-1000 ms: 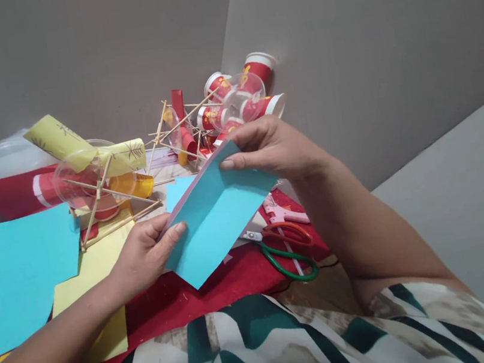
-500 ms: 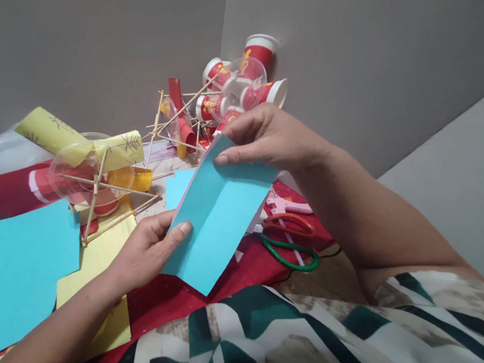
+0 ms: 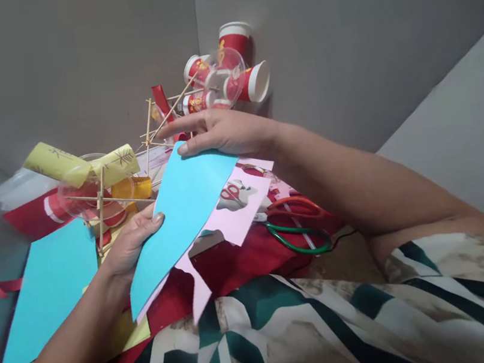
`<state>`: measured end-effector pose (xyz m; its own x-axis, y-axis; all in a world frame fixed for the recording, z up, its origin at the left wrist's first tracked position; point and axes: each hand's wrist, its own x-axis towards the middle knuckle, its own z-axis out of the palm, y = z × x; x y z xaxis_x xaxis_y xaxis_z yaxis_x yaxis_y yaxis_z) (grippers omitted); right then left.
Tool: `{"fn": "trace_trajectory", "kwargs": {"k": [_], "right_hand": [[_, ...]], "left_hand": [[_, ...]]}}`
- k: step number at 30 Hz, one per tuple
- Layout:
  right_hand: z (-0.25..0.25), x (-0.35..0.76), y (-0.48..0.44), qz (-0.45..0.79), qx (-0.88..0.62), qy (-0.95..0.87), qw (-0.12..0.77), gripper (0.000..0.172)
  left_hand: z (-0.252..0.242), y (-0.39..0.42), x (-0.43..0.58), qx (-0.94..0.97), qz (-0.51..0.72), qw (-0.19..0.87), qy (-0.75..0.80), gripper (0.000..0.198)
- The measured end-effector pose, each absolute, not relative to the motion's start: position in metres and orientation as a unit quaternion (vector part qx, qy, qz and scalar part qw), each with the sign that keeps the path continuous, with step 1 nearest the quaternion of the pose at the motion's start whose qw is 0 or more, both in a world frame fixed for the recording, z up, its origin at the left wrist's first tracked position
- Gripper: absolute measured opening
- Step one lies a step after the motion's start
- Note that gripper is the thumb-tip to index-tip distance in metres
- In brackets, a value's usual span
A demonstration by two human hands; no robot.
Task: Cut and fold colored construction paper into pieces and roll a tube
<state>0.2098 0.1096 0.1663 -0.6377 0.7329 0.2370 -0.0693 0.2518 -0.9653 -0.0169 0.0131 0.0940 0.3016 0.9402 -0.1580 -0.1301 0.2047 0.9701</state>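
A sheet of light blue paper (image 3: 185, 196) is held up slantwise in front of me, over the red-covered table. My left hand (image 3: 134, 237) grips its left edge, thumb on top and fingers underneath. At the upper corner, my right hand (image 3: 221, 133) pinches the sheet under its thumb, with the index finger stretched out to the left. Beneath the blue sheet, pink paper (image 3: 247, 217) with irregular cut-out holes shows along its lower right side. Whether the pink paper is also held, I cannot tell. Scissors with green and orange handles (image 3: 298, 240) lie to the right.
Red paper cups (image 3: 234, 40) joined to a clear plastic cup and a frame of thin sticks (image 3: 149, 138) stand at the back. On the left are yellow paper rolls (image 3: 57, 163), another stick frame (image 3: 100, 199) and a larger blue sheet (image 3: 54, 294). Grey walls rise behind.
The blue sheet has moved left and turned steeper, both hands going left with it. The pink paper with cut-outs now shows beneath. My right index finger has stretched out. The view has shifted.
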Motion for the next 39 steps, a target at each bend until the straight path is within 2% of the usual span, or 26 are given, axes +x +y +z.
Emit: {"fn": "trace_trajectory", "kwargs": {"k": [3,8,13,15,18,22,25,32,39], "right_hand": [[0.166,0.207,0.11,0.576,-0.24,-0.689,0.369,0.028],[0.159,0.206,0.117,0.579,-0.261,-0.679,0.369,0.006],[0.146,0.203,0.12,0.674,-0.199,-0.616,0.355,0.035],[0.143,0.203,0.118,0.701,-0.158,-0.606,0.342,0.041],[0.141,0.199,0.115,0.713,-0.132,-0.593,0.349,0.036],[0.137,0.191,0.115,0.695,-0.214,-0.574,0.376,0.019],[0.133,0.187,0.115,0.684,-0.264,-0.558,0.39,0.023],[0.131,0.187,0.114,0.673,-0.3,-0.558,0.382,0.02],[0.127,0.191,0.117,0.639,-0.323,-0.599,0.36,0.026]], "left_hand": [[0.093,0.015,-0.016,0.484,0.417,0.642,0.424,0.046],[0.09,0.016,-0.017,0.465,0.429,0.671,0.385,0.055],[0.092,0.012,-0.02,0.416,0.419,0.748,0.303,0.057],[0.092,0.011,-0.022,0.403,0.417,0.764,0.284,0.059],[0.088,0.011,-0.023,0.387,0.412,0.778,0.275,0.06],[0.079,0.009,-0.022,0.365,0.39,0.807,0.251,0.062],[0.075,0.007,-0.019,0.354,0.371,0.826,0.233,0.069],[0.076,0.004,-0.011,0.34,0.347,0.849,0.208,0.078],[0.072,0.003,-0.012,0.306,0.338,0.867,0.2,0.075]]}}
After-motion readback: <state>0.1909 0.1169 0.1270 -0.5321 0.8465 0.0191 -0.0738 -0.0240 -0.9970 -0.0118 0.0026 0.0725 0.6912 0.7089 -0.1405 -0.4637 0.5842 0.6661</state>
